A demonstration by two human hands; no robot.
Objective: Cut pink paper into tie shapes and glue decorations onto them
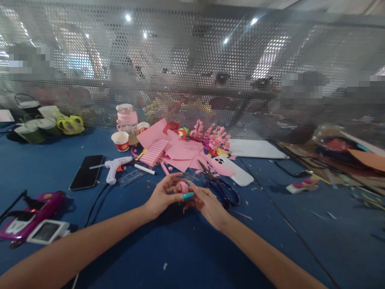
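My left hand [165,193] is closed round a small curled pink strip [182,186], which looks like paper or foam. A long teal tip, apparently a thumbnail, shows on its thumb. My right hand [210,204] meets it from the other side, fingers closed at the strip's edge; its fingertips are partly hidden. Just beyond the right hand lie dark-handled scissors [224,192] with their blades pointing away. Pink sheets [183,148] are piled behind the hands, with a lined pink piece [154,152] on top. Several curled pink shapes [218,138] stand at the pile's right.
Left of the hands are a glue gun [112,166], a black phone [87,172], a clear ruler [132,176] and a purple power strip [33,214]. A white phone [237,170] lies right. Behind stand a paper cup [120,141], a jar [126,120] and a perforated metal screen [192,52].
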